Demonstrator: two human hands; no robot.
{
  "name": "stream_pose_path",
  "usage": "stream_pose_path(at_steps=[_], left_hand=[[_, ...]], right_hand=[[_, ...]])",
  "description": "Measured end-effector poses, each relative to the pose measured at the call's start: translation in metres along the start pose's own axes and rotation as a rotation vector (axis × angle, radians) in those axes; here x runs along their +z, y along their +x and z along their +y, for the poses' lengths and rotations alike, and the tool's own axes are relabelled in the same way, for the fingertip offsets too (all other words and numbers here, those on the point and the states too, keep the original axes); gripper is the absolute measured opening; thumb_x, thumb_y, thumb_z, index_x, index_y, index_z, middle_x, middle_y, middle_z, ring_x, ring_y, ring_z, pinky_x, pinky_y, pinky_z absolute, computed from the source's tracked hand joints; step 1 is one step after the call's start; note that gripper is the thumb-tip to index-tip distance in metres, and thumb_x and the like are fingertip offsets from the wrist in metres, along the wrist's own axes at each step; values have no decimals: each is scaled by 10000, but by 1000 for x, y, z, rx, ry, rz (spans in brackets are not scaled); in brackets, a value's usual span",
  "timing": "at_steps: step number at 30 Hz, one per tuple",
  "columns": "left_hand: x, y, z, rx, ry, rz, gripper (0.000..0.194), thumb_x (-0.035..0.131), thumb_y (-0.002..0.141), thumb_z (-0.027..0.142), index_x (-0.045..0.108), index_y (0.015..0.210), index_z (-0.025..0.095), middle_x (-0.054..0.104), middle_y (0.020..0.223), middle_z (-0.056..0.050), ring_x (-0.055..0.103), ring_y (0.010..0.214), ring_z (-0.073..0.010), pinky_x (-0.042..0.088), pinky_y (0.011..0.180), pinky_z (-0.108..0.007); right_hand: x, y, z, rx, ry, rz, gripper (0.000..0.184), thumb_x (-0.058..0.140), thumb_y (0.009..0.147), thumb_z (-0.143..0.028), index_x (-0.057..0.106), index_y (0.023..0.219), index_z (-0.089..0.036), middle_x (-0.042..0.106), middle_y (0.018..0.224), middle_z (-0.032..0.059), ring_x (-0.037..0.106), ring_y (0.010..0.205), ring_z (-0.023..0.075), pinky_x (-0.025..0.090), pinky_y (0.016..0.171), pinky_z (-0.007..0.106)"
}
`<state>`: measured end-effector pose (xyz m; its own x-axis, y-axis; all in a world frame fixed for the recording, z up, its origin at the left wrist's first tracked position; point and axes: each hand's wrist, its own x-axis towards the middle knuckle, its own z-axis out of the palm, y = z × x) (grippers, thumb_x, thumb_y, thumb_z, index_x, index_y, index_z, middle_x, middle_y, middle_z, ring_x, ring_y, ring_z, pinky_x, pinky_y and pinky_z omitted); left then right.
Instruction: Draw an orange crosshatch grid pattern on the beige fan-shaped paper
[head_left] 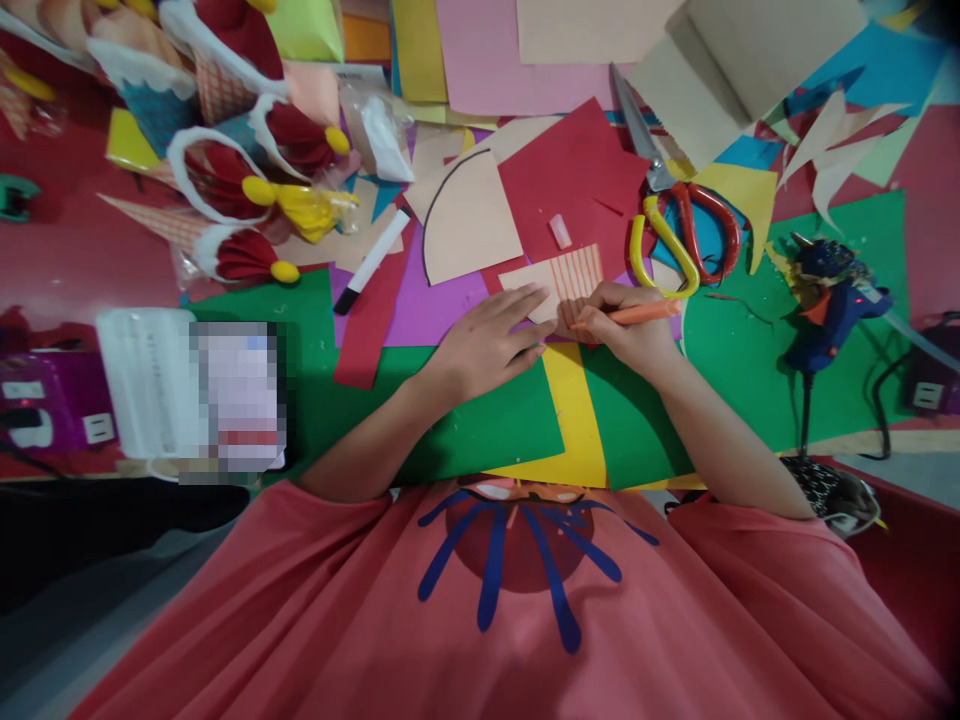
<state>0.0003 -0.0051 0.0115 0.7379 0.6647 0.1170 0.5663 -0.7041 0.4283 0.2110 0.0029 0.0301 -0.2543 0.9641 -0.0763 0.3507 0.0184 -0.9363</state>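
right hand grip holds orange marker level, tip pointing left.

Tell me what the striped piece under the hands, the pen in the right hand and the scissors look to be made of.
Striped piece: thin matte sheet, probably paper or craft foam; flat, cleanly cut edges, orange lines drawn on it.
Pen in the right hand: smooth orange barrel, likely plastic.
Scissors: grey blades with a dull shine, apparently metal; glossy yellow and red handle loops, likely plastic.
The left hand presses the piece flat.

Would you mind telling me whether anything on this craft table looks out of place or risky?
The blue glue gun lies tipped on the green sheet among scraps, and the scissors rest open.
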Motion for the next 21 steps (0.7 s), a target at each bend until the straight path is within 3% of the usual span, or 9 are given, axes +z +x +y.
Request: stream_pose_path(at_steps=[15,19,21], left_hand=[[1,0,0,-14,-32,2,309,426,970,291,580,1220,197,470,1412,-149,404,1347,-272,403,1061,-494],[0,0,0,-11,-23,0,304,422,972,288,586,1211,197,471,1411,-148,407,1345,-271,409,1057,-489],[-1,1,0,-8,-23,3,300,421,974,290,591,1201,192,479,1404,-150,410,1344,-269,413,1055,-482]], right_hand=[[0,2,-2,-4,-84,-43,248,517,709,-228,409,488,-194,497,484,-33,409,467,72,307,446,220],[-2,2,-3,0,-3,-34,233,525,687,-220,425,479,-197,498,471,-27,427,459,82,317,433,225],[-3,2,-1,16,65,29,228,535,702,-242,457,492,-200,503,460,-22,433,443,90,332,421,232]])
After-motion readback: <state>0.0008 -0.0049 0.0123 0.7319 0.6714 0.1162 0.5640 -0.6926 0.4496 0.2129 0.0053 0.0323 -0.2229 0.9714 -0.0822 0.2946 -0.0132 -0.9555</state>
